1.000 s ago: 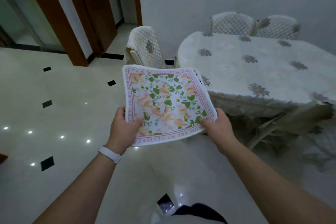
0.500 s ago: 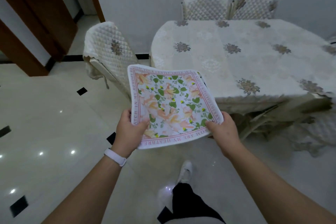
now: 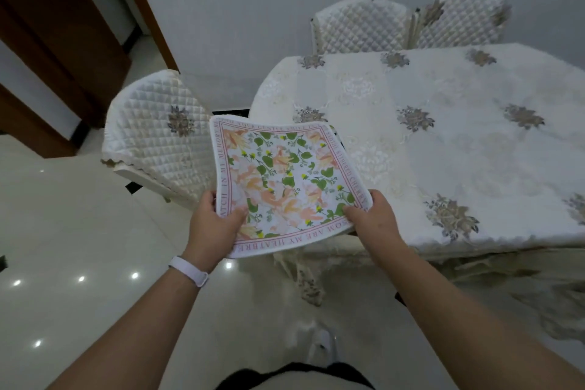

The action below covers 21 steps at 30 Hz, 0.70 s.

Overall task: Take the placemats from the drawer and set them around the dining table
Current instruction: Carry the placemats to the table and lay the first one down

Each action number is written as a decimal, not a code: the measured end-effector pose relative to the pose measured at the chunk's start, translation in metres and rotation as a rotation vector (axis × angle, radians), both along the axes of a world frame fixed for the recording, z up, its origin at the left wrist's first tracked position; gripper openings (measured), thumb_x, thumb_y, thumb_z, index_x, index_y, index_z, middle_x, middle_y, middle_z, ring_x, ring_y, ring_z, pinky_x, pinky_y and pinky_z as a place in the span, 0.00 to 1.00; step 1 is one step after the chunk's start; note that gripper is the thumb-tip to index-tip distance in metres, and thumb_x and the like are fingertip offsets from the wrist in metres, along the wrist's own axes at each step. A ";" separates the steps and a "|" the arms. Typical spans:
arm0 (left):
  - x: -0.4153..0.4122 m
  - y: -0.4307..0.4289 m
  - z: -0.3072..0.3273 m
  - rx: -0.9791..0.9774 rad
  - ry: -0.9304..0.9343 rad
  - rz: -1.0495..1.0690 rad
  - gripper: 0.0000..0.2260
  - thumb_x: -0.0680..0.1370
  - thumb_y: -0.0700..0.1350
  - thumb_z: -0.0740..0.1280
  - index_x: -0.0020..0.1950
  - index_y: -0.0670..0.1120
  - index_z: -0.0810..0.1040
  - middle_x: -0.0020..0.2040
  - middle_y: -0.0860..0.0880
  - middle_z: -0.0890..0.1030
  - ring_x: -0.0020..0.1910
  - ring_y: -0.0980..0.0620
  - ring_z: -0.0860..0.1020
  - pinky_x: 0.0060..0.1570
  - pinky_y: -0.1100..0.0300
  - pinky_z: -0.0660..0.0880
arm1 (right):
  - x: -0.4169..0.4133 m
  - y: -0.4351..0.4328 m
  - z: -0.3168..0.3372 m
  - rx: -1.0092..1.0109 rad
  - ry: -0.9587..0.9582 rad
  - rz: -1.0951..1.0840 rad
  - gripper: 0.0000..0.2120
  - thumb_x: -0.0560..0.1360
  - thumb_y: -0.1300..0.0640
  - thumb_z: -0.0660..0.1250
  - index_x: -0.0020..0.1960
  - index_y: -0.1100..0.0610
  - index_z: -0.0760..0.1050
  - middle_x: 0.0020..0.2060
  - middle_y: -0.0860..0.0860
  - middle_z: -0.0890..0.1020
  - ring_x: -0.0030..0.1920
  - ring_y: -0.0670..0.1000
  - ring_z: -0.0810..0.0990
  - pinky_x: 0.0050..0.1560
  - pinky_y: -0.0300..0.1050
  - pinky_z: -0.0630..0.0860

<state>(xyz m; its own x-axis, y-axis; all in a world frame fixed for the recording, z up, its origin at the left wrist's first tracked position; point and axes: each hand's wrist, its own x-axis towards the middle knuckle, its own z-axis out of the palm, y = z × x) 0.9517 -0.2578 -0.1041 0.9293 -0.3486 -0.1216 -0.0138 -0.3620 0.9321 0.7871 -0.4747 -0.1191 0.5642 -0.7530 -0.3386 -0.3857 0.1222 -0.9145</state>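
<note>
Both hands, left (image 3: pixel 212 225) and right (image 3: pixel 375 221), grip square floral cloth placemats (image 3: pixel 286 184) beside the embroidered-clothed table (image 3: pixel 443 142).

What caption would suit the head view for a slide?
Both hands, left and right, hold floral square placemats beside the cream embroidered-cloth dining table, nothing laid yet.

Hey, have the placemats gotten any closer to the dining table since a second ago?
Yes. The placemats, held by both hands, now overlap the dining table's near corner; earlier they were short of it.

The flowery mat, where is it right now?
The flowery mat is in mid-air, held by left hand and right hand, near the table's corner.
</note>
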 end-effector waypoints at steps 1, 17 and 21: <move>0.008 -0.007 0.001 -0.003 0.003 -0.003 0.15 0.73 0.42 0.73 0.57 0.48 0.74 0.50 0.50 0.82 0.47 0.51 0.82 0.45 0.51 0.80 | 0.007 -0.006 0.000 0.014 -0.007 -0.009 0.13 0.76 0.63 0.69 0.58 0.57 0.71 0.51 0.54 0.81 0.48 0.55 0.84 0.43 0.55 0.85; 0.175 -0.113 -0.040 0.006 0.073 -0.244 0.13 0.73 0.42 0.73 0.50 0.55 0.73 0.48 0.53 0.82 0.45 0.53 0.82 0.38 0.58 0.80 | 0.127 -0.069 -0.029 -0.019 0.068 -0.207 0.11 0.77 0.61 0.68 0.58 0.55 0.71 0.51 0.54 0.79 0.49 0.56 0.82 0.46 0.57 0.84; 0.235 -0.152 -0.051 0.007 0.109 -0.393 0.14 0.73 0.42 0.74 0.56 0.49 0.75 0.49 0.52 0.82 0.46 0.52 0.82 0.41 0.55 0.82 | 0.160 -0.076 -0.034 -0.033 0.089 -0.351 0.11 0.77 0.61 0.67 0.57 0.54 0.71 0.52 0.54 0.79 0.50 0.56 0.82 0.46 0.59 0.84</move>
